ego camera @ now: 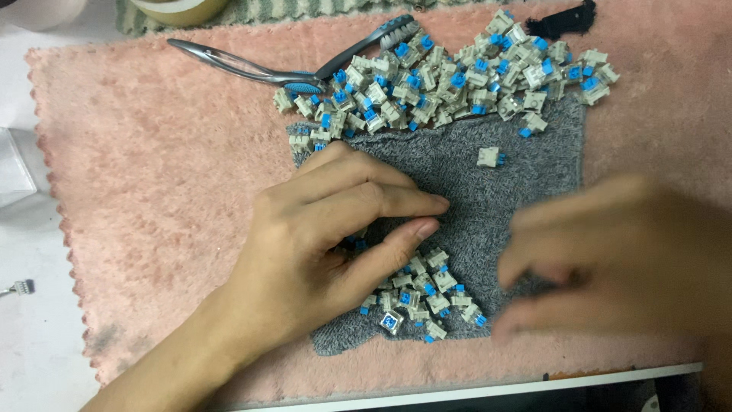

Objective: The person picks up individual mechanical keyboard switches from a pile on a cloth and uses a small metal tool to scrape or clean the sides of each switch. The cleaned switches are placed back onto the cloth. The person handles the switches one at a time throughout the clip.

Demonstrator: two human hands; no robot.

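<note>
Left hand [328, 229] flat on grey towel [488, 198], fingers stretched, thumb tucked against small pile of blue-stemmed key switches [423, 294], corralling them; grips nothing. Pink mat [152, 175] on white bench [30, 336] cushions everything, stops parts rolling. Pliers-like puller [236, 65] and toothbrush [374, 42] lie by big switch heap [450, 76] at towel's far edge. 1 stray switch [490, 157] apart. No containers in use. Right hand [610, 259] blurred, fingers curled; hold cannot tell.

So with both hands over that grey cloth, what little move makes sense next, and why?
Probably the left hand should close its fingers on one switch from the small pile beside its thumb. That pile lies nearest on the grey cloth, while the right hand is blurred and shows nothing held.
</note>
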